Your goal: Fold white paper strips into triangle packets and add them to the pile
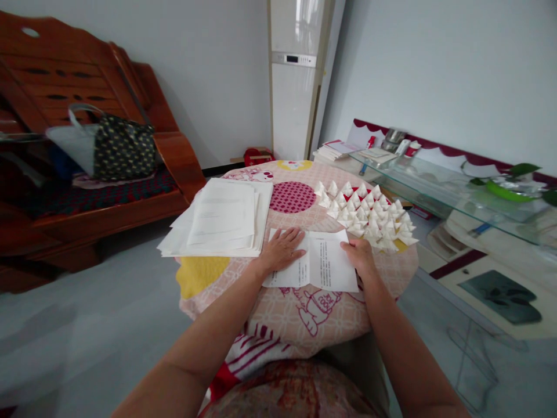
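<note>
I have folded pieces (369,213) done at two o'clock, flat sheets (224,215) remaining at ten; left hand (284,249) spread, right hand (360,256) pinching the creased sheet (329,268).

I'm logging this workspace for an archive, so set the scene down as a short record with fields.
Left hand: left hand spread flat on the sheet's left half
Right hand: right hand at the sheet's right edge, thumb on top; its grip underneath is hidden
Sheet: printed sheet, creased down the middle
Left side: uneven paper stack
Right side: cluster of pointed, folded white pieces
Surface: table with a patterned cloth
Background, left: wooden bench holding a dark patterned bag
</note>
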Action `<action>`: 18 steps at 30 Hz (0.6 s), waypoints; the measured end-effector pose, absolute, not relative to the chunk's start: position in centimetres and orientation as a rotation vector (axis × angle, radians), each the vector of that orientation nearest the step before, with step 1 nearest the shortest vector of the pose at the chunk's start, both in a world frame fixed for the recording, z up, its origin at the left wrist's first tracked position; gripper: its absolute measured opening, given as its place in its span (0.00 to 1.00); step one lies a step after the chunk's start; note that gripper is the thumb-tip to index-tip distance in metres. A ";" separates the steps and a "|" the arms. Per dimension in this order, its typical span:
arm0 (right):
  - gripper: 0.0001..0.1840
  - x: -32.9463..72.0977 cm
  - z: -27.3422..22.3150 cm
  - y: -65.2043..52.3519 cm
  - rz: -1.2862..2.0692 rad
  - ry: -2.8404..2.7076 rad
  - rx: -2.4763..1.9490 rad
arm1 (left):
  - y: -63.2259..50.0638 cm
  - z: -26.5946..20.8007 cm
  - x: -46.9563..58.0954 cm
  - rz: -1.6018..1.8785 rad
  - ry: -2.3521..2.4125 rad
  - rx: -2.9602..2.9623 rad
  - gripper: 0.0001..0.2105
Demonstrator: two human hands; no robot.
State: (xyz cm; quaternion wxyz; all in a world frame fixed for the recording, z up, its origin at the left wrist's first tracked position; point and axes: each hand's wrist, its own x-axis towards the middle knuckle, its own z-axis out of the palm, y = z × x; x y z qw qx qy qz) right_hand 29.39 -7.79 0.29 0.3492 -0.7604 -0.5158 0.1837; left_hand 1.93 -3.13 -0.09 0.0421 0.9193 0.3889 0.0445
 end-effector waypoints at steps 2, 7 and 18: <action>0.15 29.6 0.0 -7.8 0.475 -1.337 -1.973 | -3.2 -0.1 2.0 0.160 1.190 2.816 0.31; 0.16 29.7 -0.4 -8.0 0.461 -1.331 -1.949 | -3.1 -0.3 2.0 0.172 1.186 2.812 0.31; 0.18 29.0 1.2 -10.3 0.464 -1.291 -2.009 | -4.3 0.5 2.0 0.160 1.279 2.735 0.31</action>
